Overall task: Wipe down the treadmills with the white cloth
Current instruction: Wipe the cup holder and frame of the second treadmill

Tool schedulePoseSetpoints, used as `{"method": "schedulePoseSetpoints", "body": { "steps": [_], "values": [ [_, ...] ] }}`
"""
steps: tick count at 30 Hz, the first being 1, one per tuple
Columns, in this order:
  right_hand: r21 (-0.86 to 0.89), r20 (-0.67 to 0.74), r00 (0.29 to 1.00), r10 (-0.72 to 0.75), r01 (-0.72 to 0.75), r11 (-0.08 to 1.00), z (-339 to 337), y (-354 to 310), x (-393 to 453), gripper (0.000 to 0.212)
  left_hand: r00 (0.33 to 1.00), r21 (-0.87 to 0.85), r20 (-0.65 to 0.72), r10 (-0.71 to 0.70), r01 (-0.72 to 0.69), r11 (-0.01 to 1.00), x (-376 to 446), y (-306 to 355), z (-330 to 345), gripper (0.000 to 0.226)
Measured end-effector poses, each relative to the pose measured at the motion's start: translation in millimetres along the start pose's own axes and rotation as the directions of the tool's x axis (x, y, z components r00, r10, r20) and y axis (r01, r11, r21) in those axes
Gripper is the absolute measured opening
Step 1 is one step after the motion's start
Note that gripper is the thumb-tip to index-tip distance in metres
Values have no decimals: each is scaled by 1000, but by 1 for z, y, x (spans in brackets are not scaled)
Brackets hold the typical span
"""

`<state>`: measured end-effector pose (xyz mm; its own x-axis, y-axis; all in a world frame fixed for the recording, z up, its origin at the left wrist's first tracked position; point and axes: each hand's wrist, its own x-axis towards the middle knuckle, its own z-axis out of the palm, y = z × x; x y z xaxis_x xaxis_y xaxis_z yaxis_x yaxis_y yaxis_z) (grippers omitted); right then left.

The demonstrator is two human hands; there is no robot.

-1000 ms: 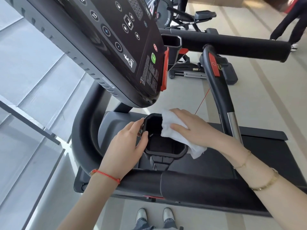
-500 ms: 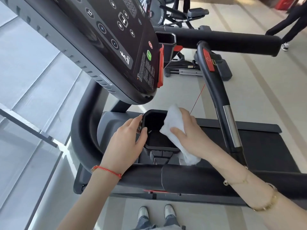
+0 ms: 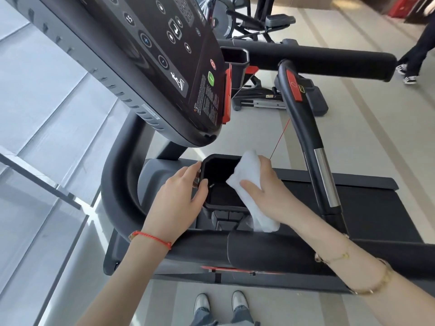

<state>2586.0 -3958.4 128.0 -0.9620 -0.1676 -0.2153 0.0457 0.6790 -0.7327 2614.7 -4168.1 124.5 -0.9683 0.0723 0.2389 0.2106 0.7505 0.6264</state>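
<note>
A black treadmill fills the view, its console [image 3: 164, 67] tilted above a black cup holder [image 3: 219, 182]. My left hand [image 3: 179, 196] grips the left rim of the cup holder, thumb on the rim and fingers outside it. My right hand [image 3: 268, 187] holds the white cloth [image 3: 247, 177] against the holder's right rim; the cloth's lower end hangs down past my wrist. The near padded handrail [image 3: 259, 252] runs under both forearms. The belt [image 3: 376, 208] lies to the right.
An upright handle [image 3: 306, 128] with a red tab and a chrome section stands right of the cup holder. A far handrail [image 3: 329, 57] crosses behind it. Another machine [image 3: 259, 100] sits on the floor beyond. A person's legs [image 3: 416, 50] are at the far right. Windows lie left.
My right hand has turned the cloth up onto the right rim of the cup holder, its top edge now pointing away from me. My left hand has kept its hold on the left rim.
</note>
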Motion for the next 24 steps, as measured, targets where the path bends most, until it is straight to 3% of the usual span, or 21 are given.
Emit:
{"method": "schedulePoseSetpoints", "body": {
  "steps": [4, 7, 10, 14, 19, 24],
  "values": [
    [-251, 120, 977, -174, 199, 947, -22, -8, 37, 44, 1000, -6, -13, 1, -1, 1000, 0, 1, 0, 41],
    [-286, 302, 910, -283, 370, 884, -32, -19, 63, 37, 1000, -8, -20, -3, 3, 1000, 0, 1, 0, 42],
    [-361, 375, 867, -329, 464, 809, -25, -31, 79, 36, 1000, -14, -15, -22, 22, 1000, 0, 1, 1, 43],
    [-401, 322, 869, -376, 485, 777, -20, -25, 77, 36, 999, -2, -16, -37, 37, 999, 2, 2, 1, 43],
    [-324, 309, 902, -300, 396, 859, -36, 3, 56, 38, 999, 27, -13, -49, 49, 998, 2, 3, 0, 44],
    [-516, 353, 864, -359, 500, 696, -25, -25, 71, 40, 999, 38, -14, -38, 39, 999, 2, 1, 1, 44]
  ]
}}
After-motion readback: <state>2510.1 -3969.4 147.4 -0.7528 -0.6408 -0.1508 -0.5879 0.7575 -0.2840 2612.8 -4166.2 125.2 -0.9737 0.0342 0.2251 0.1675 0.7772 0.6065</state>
